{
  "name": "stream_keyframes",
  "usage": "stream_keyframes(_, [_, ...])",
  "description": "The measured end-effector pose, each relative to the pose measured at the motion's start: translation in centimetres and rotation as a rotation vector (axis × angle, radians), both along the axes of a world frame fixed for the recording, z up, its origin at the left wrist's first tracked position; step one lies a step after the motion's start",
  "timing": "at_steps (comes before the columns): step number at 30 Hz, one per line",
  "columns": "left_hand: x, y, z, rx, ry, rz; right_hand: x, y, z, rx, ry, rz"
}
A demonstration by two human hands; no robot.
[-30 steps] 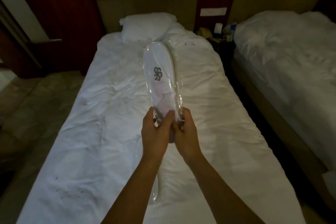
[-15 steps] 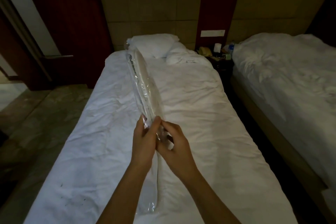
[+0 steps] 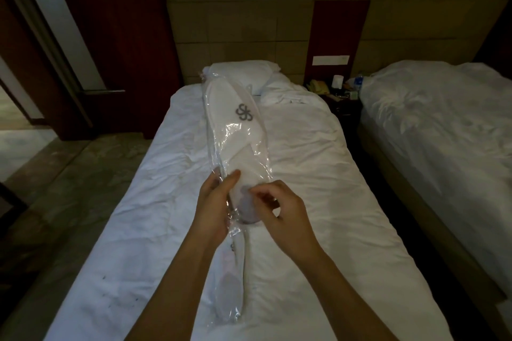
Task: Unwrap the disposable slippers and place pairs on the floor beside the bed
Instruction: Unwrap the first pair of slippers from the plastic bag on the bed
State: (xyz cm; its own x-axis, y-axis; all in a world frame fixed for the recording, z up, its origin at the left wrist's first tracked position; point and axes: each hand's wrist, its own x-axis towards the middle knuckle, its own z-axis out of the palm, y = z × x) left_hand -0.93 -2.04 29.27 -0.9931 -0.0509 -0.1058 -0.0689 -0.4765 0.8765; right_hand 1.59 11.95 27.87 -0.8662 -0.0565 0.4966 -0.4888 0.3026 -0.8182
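A bed (image 3: 304,174) with a creased white sheet fills the middle, a white pillow (image 3: 243,75) lying at its head and a second wrapped slipper pack (image 3: 232,285) lying lengthwise near its foot, while a marbled floor (image 3: 69,188) stretches along its left side.

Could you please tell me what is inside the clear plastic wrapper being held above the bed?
The wrapper holds a white slipper with a grey logo; whether a second slipper lies behind it is hidden.

Two beds (image 3: 291,163) (image 3: 443,124), one pillow (image 3: 243,75), two wrapped slipper packs (image 3: 235,130) (image 3: 235,285), two hands (image 3: 213,207) (image 3: 285,213).
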Motion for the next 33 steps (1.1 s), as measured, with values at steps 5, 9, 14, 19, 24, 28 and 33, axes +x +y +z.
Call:
stream_keyframes(5, [0.3,-0.6,1.0,0.015,-0.028,-0.056,-0.6,0.5,0.7,-0.063,-0.085,-0.222])
stream_keyframes(9, [0.6,-1.0,0.9,0.053,0.005,-0.109,-1.0,0.9,2.0,-0.358,-0.432,-0.043])
stream_keyframes(14, [0.7,-1.6,1.0,-0.029,0.088,-0.139,-0.6,1.1,2.2,-0.461,-0.616,0.246])
stream_keyframes(19, [0.6,-1.6,1.7,-0.158,0.138,-0.012,-0.6,0.4,2.2,-0.527,-0.565,0.172])
stream_keyframes(24, [0.7,-2.0,1.5,-0.266,0.145,0.013,-1.1,0.5,2.9,-0.564,-0.502,0.116])
stream_keyframes(28, [1.1,-1.7,1.6,-0.301,0.168,-0.032,-1.2,0.6,3.3,-0.587,-0.465,0.128])
stream_keyframes(33, [1.6,-1.2,1.6,-0.405,0.156,-0.02,-1.1,0.5,3.6,-0.62,-0.407,0.125])
